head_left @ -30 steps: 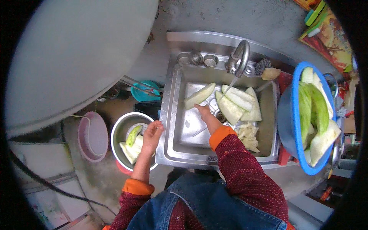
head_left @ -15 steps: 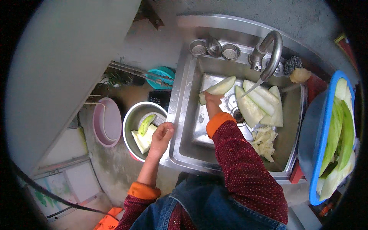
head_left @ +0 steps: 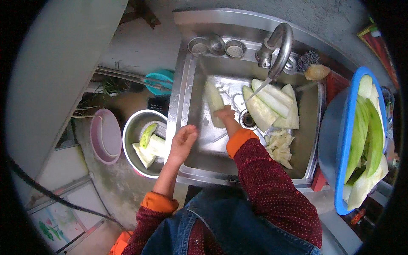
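My right hand is down in the steel sink, fingers closed on the lower end of a long, pale winter melon wedge, which looks smeared by motion. Loosely curled, my left hand hovers by the sink's left rim with nothing visible in it. Several peeled wedges lie right of the drain. Water runs onto them from the faucet. Pale, soft scraps are heaped in the sink's near right part.
Left of the sink stands a metal bowl holding melon pieces, with a pink basin beyond. A blue basin of green and pale wedges stands at the right. Strainer cups, a scourer and a sponge line the back ledge.
The wedge under my right hand has swung from slanting to nearly upright in view, and that hand has drawn nearer. My left hand has shifted from beside the bowl to over the sink's left rim.
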`<state>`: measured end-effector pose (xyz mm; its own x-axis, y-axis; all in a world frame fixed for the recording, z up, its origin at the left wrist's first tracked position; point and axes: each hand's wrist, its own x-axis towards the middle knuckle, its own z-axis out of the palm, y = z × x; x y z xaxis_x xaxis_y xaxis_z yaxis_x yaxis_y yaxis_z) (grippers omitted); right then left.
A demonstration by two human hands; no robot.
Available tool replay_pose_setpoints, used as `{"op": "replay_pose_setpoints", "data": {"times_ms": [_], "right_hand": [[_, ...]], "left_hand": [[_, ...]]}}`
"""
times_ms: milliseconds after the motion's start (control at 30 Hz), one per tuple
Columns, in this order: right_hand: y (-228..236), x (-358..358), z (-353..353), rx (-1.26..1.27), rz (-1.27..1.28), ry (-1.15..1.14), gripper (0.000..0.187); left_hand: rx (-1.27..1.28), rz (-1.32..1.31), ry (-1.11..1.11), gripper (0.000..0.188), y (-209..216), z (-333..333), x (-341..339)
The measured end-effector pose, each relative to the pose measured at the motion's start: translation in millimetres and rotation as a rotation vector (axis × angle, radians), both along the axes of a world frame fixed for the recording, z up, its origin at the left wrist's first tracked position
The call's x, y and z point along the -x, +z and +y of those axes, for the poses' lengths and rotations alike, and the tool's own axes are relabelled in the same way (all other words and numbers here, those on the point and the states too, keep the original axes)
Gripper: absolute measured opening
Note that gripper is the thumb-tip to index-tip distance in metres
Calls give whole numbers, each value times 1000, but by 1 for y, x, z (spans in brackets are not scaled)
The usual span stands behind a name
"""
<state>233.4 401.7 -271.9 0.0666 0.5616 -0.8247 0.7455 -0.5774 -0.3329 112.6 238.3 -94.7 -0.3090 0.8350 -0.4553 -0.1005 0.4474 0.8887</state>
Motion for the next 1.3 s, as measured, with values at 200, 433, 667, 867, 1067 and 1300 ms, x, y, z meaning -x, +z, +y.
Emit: {"op": "replay_pose_setpoints", "data": {"times_ms": [200, 433, 667, 867, 1067, 1300], "right_hand": [[10, -6, -44, -210, -138, 180, 73], [-12, -38, -53, -178, 271, -101, 64], [47, -90, -27, 48, 1259, -651, 36], [109, -112, -18, 214, 1192, -735, 43], [138, -134, -15, 197, 1193, -701, 43], [148, -150, -31, 552, 1672, -773, 53]], "left_hand": [[16, -9, -61, 24, -25, -1, -12], [218, -166, -11, 21, -37, 3, -29], [247, -190, -12, 37, -54, 44, -66], [-64, -166, -106, 53, -50, 112, -131], [77, -260, -100, 55, -22, 175, -134], [-11, -443, -170, 38, -4, 230, -122]]}}
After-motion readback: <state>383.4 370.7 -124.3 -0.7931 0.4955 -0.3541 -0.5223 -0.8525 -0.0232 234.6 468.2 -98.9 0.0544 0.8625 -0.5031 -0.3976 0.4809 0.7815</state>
